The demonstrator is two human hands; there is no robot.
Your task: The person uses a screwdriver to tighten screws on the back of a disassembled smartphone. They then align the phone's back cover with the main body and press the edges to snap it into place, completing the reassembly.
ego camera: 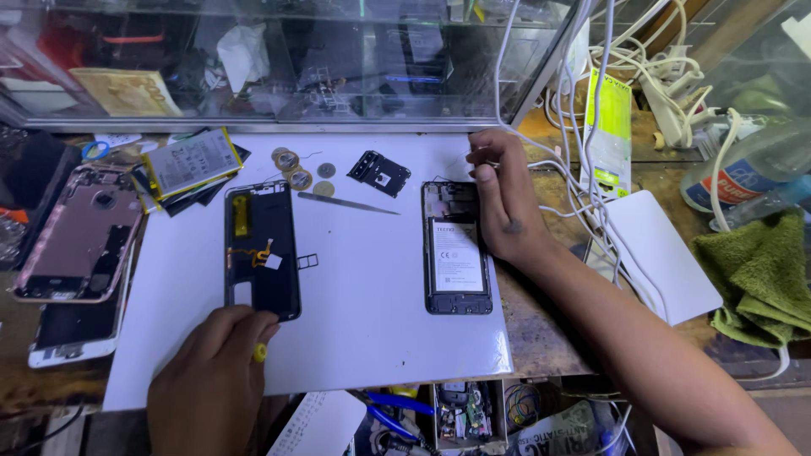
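An opened phone body (pixel 457 250) with its battery showing lies on a white mat (pixel 372 279). My right hand (pixel 500 198) rests along its right edge, fingers curled near its top corner; whether it pinches something small I cannot tell. To the left lies a black phone frame (pixel 263 251) with a yellow strip inside. My left hand (pixel 216 371) sits at its lower end, closed around a small yellow-tipped tool (pixel 261 352). Metal tweezers (pixel 346 203) and a black cover plate (pixel 379 173) lie between the two phones.
A rose-coloured phone shell (pixel 78 236) over a white phone (pixel 72 333), a loose battery (pixel 190 162) and coins (pixel 291 169) lie at left. A glass display case (pixel 279 67) stands behind. White cables (pixel 591 169), a white pad (pixel 667 253), a green cloth (pixel 764 279) and a bottle (pixel 748 169) lie right.
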